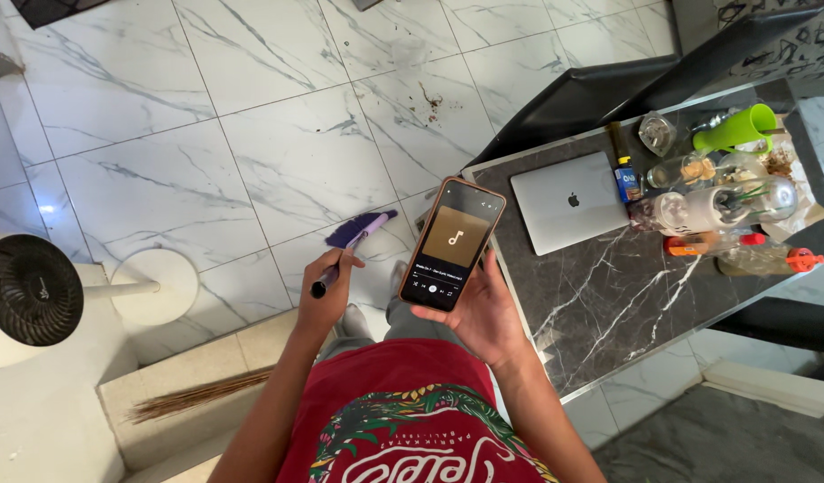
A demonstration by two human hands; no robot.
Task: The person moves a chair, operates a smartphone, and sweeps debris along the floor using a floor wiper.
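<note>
Left hand (325, 300) clamped on black handle of small purple brush (354, 240), bristles angled up over marble floor (278, 152). Right hand (477, 315) wrapped round phone (451, 243): orange-brown case, dark screen lit, white music note on tan square. Phone upright between brush and dark marble desk (609, 295). Closed silver laptop (569, 202), bottles on desk.

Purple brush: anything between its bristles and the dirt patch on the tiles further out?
Nothing visible. The left hand holds the purple brush with its bristles over the white marble floor; between them and the dark dirt patch lie only bare tiles. The right hand holds a phone, off that line.
</note>
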